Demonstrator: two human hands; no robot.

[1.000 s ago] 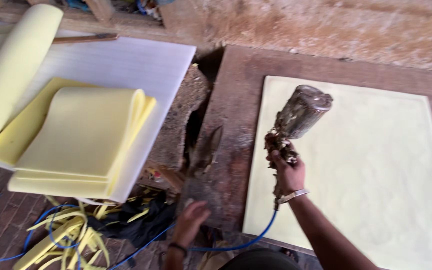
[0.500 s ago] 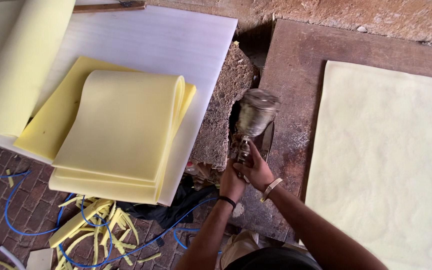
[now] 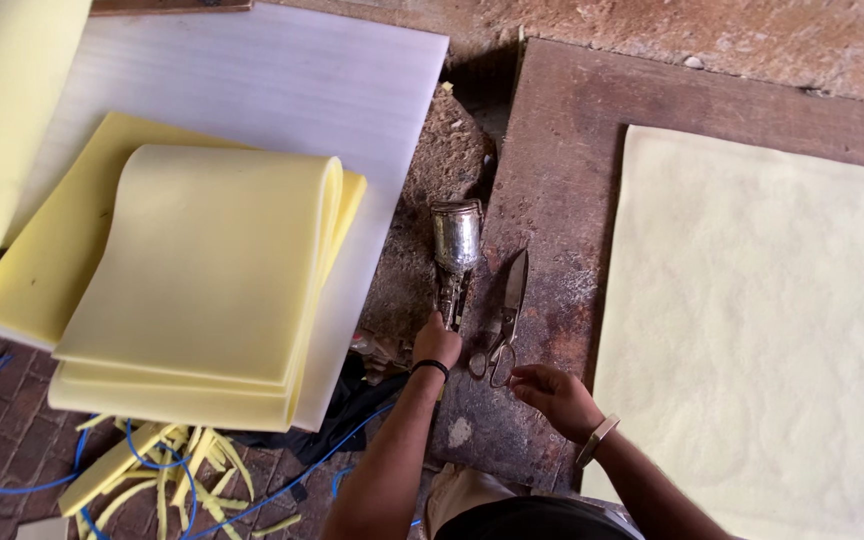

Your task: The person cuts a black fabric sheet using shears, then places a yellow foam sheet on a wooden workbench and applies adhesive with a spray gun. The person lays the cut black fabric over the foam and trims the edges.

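**Hands at spray gun and scissors, foam all around**

The left hand (image 3: 438, 343) is clenched on the handle of a metal spray gun (image 3: 455, 250), which lies at the left edge of the board (image 3: 562, 170) with its cup pointing away from the person; held low by the grip, it seems steadied rather than aimed. The right hand (image 3: 552, 393) is released, fingers loosely spread, just beside the handles of the scissors (image 3: 505, 318) and grasping nothing.

Largest is the pale foam sheet (image 3: 772, 330), spread flat over the board's right side, its whole face exposed. To the left a white sheet (image 3: 252, 80) lies on the floor under folded yellow foam (image 3: 202, 270), stacked in layers, likely to keep it off the dirt. A foam roll (image 3: 2, 130) rests at the far left. The scissors lie shut on the bare wood between gun and sheet, within reach of either hand. A blue hose (image 3: 12, 485) loops over the brick floor among yellow offcuts (image 3: 167, 470).
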